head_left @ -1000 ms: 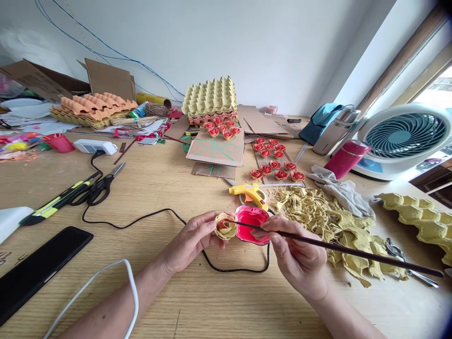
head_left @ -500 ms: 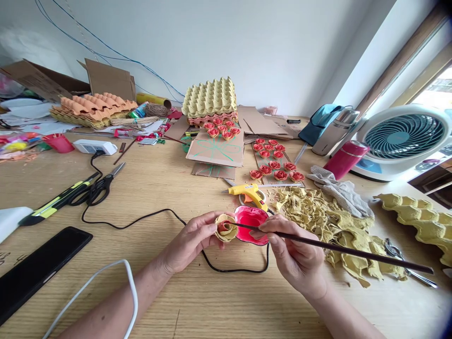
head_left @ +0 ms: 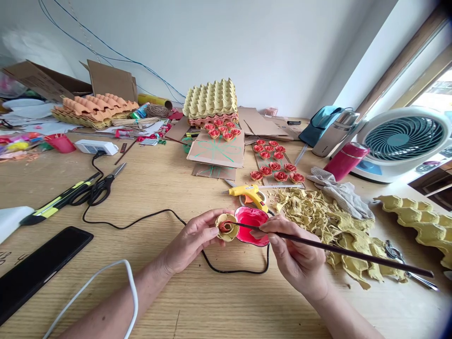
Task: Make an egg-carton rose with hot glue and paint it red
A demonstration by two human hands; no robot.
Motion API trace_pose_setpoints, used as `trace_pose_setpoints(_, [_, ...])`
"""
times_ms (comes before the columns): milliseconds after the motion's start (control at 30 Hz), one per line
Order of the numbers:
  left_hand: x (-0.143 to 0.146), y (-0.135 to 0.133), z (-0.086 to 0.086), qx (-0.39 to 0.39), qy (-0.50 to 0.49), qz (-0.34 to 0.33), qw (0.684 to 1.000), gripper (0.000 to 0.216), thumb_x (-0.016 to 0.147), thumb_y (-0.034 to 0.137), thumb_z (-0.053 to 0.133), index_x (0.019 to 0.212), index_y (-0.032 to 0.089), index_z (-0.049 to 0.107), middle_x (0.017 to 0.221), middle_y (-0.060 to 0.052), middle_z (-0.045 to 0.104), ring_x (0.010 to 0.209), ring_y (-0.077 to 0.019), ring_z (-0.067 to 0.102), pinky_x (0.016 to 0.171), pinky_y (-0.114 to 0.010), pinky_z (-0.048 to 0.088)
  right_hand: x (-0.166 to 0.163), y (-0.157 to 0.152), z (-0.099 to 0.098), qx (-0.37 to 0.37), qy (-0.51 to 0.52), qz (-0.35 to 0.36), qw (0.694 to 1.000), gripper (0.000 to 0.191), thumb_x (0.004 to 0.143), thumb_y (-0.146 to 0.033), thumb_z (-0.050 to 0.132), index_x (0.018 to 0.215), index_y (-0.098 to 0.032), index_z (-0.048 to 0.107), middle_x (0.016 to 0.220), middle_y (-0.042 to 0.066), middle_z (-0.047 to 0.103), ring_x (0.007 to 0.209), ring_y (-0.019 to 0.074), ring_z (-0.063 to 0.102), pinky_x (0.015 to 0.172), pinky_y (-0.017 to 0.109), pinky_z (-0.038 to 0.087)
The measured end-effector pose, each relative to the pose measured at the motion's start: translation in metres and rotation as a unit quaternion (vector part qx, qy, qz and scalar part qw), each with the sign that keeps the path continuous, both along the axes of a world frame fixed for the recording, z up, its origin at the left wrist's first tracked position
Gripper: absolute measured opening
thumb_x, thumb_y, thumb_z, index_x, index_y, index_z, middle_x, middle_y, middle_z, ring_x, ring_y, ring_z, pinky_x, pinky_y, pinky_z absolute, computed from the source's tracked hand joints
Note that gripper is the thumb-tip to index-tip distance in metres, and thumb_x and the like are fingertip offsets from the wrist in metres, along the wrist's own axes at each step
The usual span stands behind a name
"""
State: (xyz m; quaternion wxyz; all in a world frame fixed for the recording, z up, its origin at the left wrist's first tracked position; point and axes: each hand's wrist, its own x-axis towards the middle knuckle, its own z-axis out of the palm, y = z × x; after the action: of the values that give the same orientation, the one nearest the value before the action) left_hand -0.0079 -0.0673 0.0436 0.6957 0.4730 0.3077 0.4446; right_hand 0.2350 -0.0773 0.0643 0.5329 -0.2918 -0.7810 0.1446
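Note:
Between the thumb and fingers of my left hand [head_left: 196,240] is an egg-carton rose [head_left: 231,232], yellowish outside with red paint on its inner petals. My right hand [head_left: 296,256] grips a long dark paintbrush [head_left: 339,250]. The brush tip reaches the rose's red centre. Just right of the rose sits a small dish of red paint [head_left: 249,216], partly covered by the brush and my right fingers. Behind the dish lies a yellow glue gun [head_left: 249,191]. Several finished red roses [head_left: 280,175] stand on cardboard farther back.
Torn yellow carton scraps [head_left: 314,212] spread on the right, beside an egg tray piece [head_left: 416,219]. To the left are scissors [head_left: 102,186], a box cutter [head_left: 60,200] and a black phone [head_left: 42,268]. A black cord [head_left: 141,219] crosses the table. A fan [head_left: 402,141] stands at right.
The rose has tilted slightly in my left fingers, and more red shows around its centre. The brush stays at the rose, and both hands keep nearly the same place.

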Motion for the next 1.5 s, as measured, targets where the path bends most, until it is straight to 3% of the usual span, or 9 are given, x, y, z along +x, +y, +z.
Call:
trace_pose_setpoints(333, [-0.002,-0.001,-0.003,-0.011,0.005,-0.018,1.000,0.040,0.087,0.038,0.075,0.126,0.028,0.074,0.111,-0.008,0.068,0.097,-0.0191,0.059,0.079,-0.025,0.055,-0.004,-0.001,0.003,-0.034,0.026,-0.003,0.999,0.016,0.099,-0.013,0.058,0.106,-0.024,0.067,0.085,0.003,0.078,0.075,0.0175,0.075,0.071,0.028,0.060])
trace_pose_setpoints(967, [0.000,0.001,0.000,0.028,0.001,0.030,0.999,0.042,0.083,0.037,0.081,0.124,0.030,0.074,0.109,-0.005,0.067,0.095,-0.0167,0.058,0.075,-0.023,0.056,0.005,0.003,-0.006,-0.022,0.013,-0.008,1.000,0.023,0.096,-0.009,0.060,0.112,-0.023,0.067,0.090,0.004,0.078,0.081,0.0183,0.074,0.078,0.031,0.059])
trace_pose_setpoints(1100, [-0.001,0.003,-0.006,0.048,0.017,0.044,0.998,0.044,0.085,0.035,0.081,0.127,0.031,0.071,0.116,-0.004,0.069,0.104,-0.0180,0.062,0.078,-0.023,0.056,0.006,0.002,-0.006,-0.022,0.036,-0.015,0.999,0.020,0.096,-0.010,0.060,0.109,-0.024,0.068,0.088,0.003,0.078,0.078,0.0187,0.074,0.076,0.031,0.059])
trace_pose_setpoints(1233, [-0.002,0.004,-0.010,0.042,0.047,0.040,0.997,0.048,0.087,0.033,0.080,0.132,0.030,0.067,0.131,-0.004,0.068,0.121,-0.0219,0.061,0.092,-0.028,0.056,0.004,0.001,-0.004,-0.031,0.037,-0.013,0.999,0.019,0.098,-0.011,0.059,0.109,-0.024,0.068,0.091,0.003,0.078,0.077,0.0172,0.076,0.076,0.029,0.059])
trace_pose_setpoints(1367, [-0.001,0.004,-0.007,0.084,0.072,0.054,0.992,0.045,0.086,0.030,0.081,0.128,0.026,0.066,0.123,-0.005,0.070,0.115,-0.0191,0.064,0.099,-0.029,0.053,0.007,0.002,-0.005,-0.027,0.053,-0.020,0.998,0.021,0.098,-0.011,0.058,0.111,-0.024,0.068,0.093,0.003,0.078,0.076,0.0171,0.076,0.077,0.030,0.059])
trace_pose_setpoints(1500, [0.001,0.003,-0.004,0.149,0.099,0.060,0.982,0.034,0.089,0.023,0.077,0.120,0.024,0.064,0.115,-0.004,0.068,0.105,-0.0148,0.066,0.096,-0.025,0.053,0.012,0.004,-0.005,-0.028,0.092,-0.041,0.994,0.018,0.101,-0.014,0.054,0.106,-0.023,0.068,0.086,0.003,0.075,0.070,0.0169,0.074,0.068,0.029,0.059])
